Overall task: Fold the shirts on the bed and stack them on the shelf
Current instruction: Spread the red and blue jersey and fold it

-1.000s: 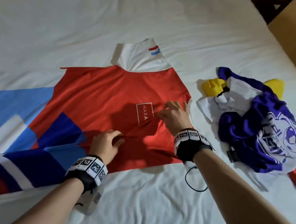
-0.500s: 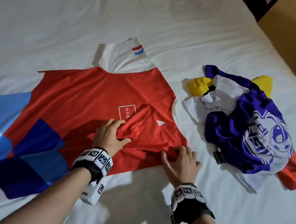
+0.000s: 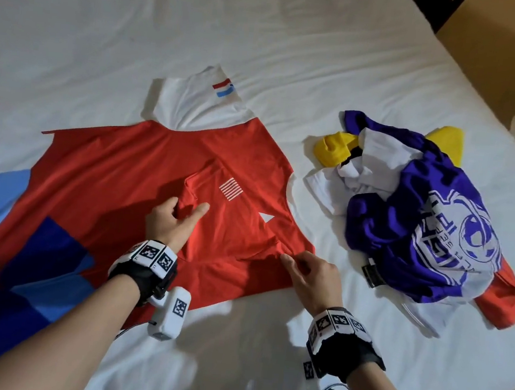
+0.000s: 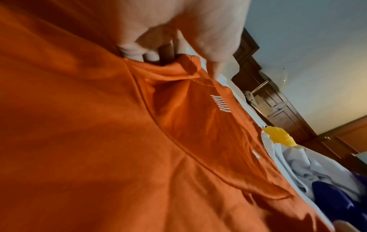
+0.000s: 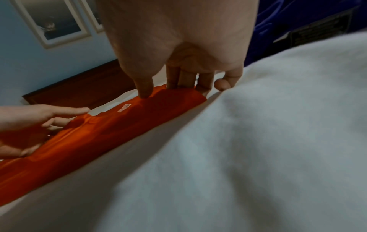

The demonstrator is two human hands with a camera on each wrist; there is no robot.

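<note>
The red shirt [image 3: 119, 181] lies spread at the bed's [image 3: 296, 41] centre. The left hand [image 3: 173, 223] pinches its folded sleeve; the right hand [image 3: 311, 274] pinches the hem corner at four o'clock.

One red shirt [image 3: 119, 175] spread flat, one crumpled clothes heap [image 3: 419, 229], two hands, one bed [image 3: 265, 38]

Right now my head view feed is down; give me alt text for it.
Both hands pinch folds of a red shirt spread on the white bed: the left hand near the chest logo, the right hand at its right edge. A crumpled pile of shirts lies to the right.
</note>
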